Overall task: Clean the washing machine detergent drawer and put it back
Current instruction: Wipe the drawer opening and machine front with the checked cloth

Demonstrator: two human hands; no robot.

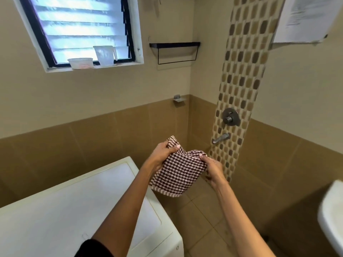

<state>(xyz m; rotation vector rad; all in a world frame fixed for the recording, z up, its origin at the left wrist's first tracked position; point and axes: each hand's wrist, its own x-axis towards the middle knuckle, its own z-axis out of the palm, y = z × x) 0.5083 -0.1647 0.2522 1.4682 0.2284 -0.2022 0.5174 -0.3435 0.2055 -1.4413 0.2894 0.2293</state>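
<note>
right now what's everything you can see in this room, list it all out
washing machine: one, white, lower left, top bare
cloth: one, dark red and white checked, held in the air between both hands, right of the washing machine
window: one, dark frame with slats, upper left wall
tub: one, white, on the window sill
jug: one, clear, on the sill right of the tub
shelf: one, black, on the back wall
tile strip: one, brown and beige, up the right wall
shower valve: one, metal, on the tile strip
tap: one, metal, below the valve
paper: one, white, upper right
sink: one, white, right edge
left hand: gripping the cloth's upper left
right hand: gripping the cloth's right edge
</note>
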